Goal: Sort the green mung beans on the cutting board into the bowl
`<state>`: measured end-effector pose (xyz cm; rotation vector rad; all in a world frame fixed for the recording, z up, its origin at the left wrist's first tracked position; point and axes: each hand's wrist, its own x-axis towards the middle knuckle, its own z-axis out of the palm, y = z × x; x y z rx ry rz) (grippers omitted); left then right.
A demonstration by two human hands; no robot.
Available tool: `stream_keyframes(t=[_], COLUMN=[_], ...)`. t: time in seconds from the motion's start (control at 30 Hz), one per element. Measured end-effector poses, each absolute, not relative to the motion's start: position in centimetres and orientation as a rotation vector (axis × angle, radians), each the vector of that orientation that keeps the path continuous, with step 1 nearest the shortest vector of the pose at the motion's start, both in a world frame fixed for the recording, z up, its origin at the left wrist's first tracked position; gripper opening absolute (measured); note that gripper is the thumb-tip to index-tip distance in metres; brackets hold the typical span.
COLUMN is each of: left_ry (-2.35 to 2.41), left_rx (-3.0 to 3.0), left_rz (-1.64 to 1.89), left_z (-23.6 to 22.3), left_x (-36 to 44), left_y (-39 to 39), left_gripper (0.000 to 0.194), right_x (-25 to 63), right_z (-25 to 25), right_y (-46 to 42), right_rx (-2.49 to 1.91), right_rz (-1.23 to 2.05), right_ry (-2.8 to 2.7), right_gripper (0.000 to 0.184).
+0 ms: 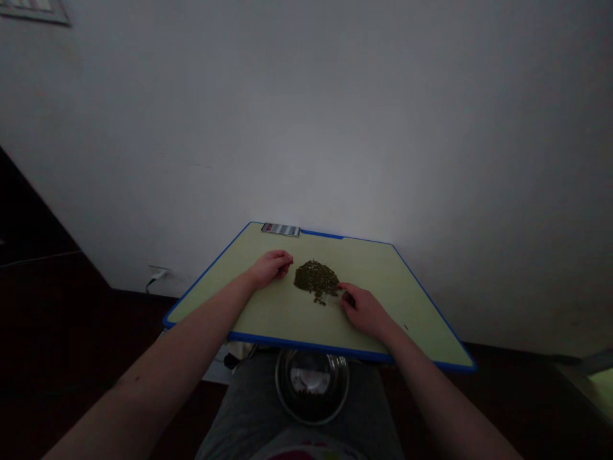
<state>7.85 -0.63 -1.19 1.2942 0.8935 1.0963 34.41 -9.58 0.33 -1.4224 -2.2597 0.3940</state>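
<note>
A heap of small dark greenish-brown bits, like seeds or dried pods (315, 276), lies on the pale yellow-green tabletop with a blue rim (282, 319). Several bits are scattered at its near edge. To the left of the heap is my left hand (272, 267), its fingers curled and pinched together; anything between them is too small to make out. My right hand (363, 310) rests at the heap's right edge, thumb and forefinger apart, with dark bits beside the fingertips. On my lap, below the table's near edge, sits a shiny metal bowl (311, 415) with dark contents.
A phone (280, 229) lies at the table's far left edge, against the pale wall (325, 128). One small dark bit lies on the right of the tabletop. A white plug (159, 275) with a dark cord is in the wall at left.
</note>
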Motion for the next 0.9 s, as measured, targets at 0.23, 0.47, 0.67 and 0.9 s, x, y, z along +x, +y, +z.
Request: stream_keyframes(t=[0.23, 0.47, 0.67, 0.9], left_ry=[0.893, 0.896, 0.889, 0.89], left_rx=[1.287, 1.276, 1.283, 1.274], left_rz=[1.097, 1.107, 1.099, 1.103], left_z=[-1.0, -1.3, -1.1, -1.1], left_x=[7.8, 7.8, 7.7, 7.8], left_y=[-0.8, -0.6, -0.7, -0.7], left_gripper=[0.019, 0.02, 0.018, 0.019], right_x=[35.3, 35.4, 34.3, 34.5], right_z=[0.3, 0.1, 0.0, 0.1], right_y=[-10.5, -12.2, -12.4, -11.8], right_rx=[-1.474, -1.523, -1.552, -1.605], right_rz=[0.387, 0.427, 0.372, 0.321], right_ry=[-2.217, -2.183, -2.168, -2.149], right_gripper=[0.037, 0.036, 0.036, 0.035])
